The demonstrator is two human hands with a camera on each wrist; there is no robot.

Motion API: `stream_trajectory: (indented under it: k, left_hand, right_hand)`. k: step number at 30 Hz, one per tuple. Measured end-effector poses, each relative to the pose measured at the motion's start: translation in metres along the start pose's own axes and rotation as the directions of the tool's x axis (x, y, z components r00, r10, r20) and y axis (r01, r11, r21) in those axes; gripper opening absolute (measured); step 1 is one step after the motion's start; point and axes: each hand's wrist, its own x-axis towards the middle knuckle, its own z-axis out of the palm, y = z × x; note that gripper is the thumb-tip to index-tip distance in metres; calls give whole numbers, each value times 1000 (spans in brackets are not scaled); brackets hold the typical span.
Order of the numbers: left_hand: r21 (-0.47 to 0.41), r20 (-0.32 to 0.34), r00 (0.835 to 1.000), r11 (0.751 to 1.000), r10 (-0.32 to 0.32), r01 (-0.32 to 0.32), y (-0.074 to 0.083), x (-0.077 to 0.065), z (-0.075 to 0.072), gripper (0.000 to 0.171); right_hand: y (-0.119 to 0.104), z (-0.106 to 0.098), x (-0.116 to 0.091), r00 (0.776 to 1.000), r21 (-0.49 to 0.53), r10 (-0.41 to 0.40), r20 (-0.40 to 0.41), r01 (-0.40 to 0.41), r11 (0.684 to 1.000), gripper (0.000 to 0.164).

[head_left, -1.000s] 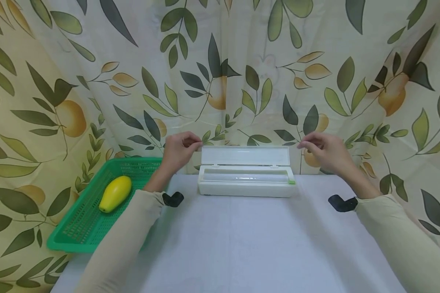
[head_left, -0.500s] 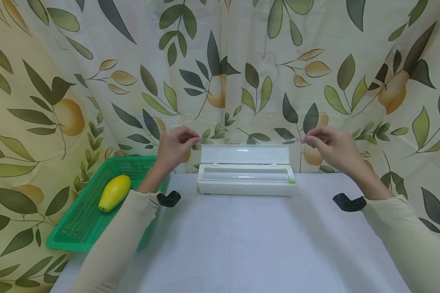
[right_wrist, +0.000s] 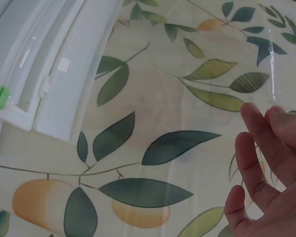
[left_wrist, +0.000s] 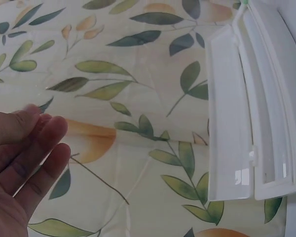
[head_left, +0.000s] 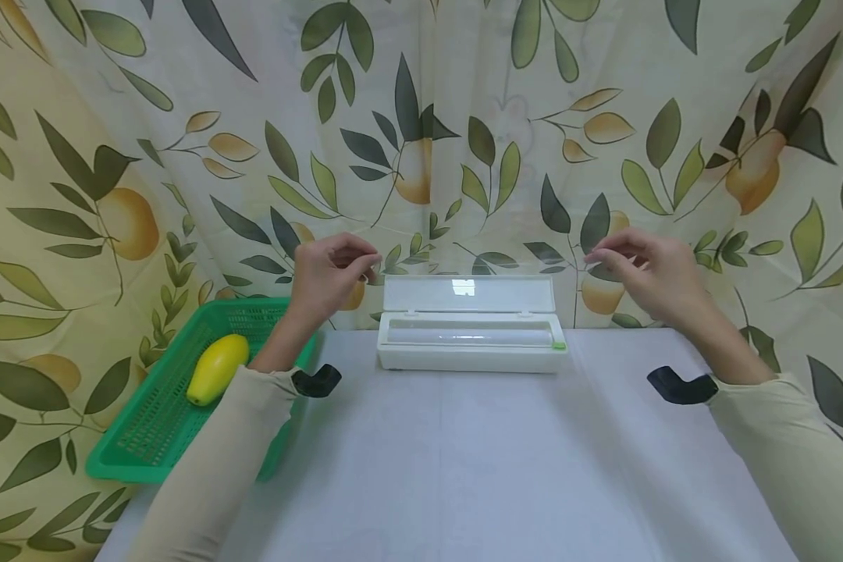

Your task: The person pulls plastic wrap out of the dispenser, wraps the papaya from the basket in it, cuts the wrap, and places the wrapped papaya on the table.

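Note:
My left hand [head_left: 330,273] is raised at the left of a white cling film dispenser [head_left: 471,359], thumb and fingertips pinched together. On the other side, my right hand [head_left: 653,273] holds the same kind of pinch. A clear sheet of cling film [right_wrist: 273,74] hangs from the right fingertips; its shiny edge shows in the right wrist view, while most of it is nearly invisible against the cloth. In the left wrist view, the left fingertips [left_wrist: 54,126] are pressed to the thumb. The dispenser's lid [head_left: 467,294] stands up, and a film roll [head_left: 471,336] lies inside.
A green plastic basket [head_left: 136,449] sits at the left with a yellow oblong fruit [head_left: 218,368] in it, partly behind the left forearm. A white cloth [head_left: 449,468] covers the table. Behind hangs a leaf-patterned curtain [head_left: 464,86]. A green slider [head_left: 558,345] is on the dispenser.
Both hands have risen slightly and drawn farther apart, the left one to the left and the right one to the right, still pinching. The dispenser and the basket stay in place.

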Motion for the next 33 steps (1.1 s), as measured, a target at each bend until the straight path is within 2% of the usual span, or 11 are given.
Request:
stream_trajectory:
  k: [15, 23, 33]
  left_hand:
    - [-15, -41, 998, 998, 58, -58, 16, -6, -5, 5]
    - [-37, -54, 996, 997, 68, -70, 24, -11, -9, 8]
    - [-21, -67, 995, 997, 79, -81, 33, -19, -13, 6]
  right_hand:
    - [-11, -11, -7, 998, 11, -35, -46, 36, 999, 12]
    - [-17, -18, -13, 998, -14, -35, -56, 34, 999, 12]
    - [-17, -23, -22, 994, 14, -56, -91, 57, 998, 12]
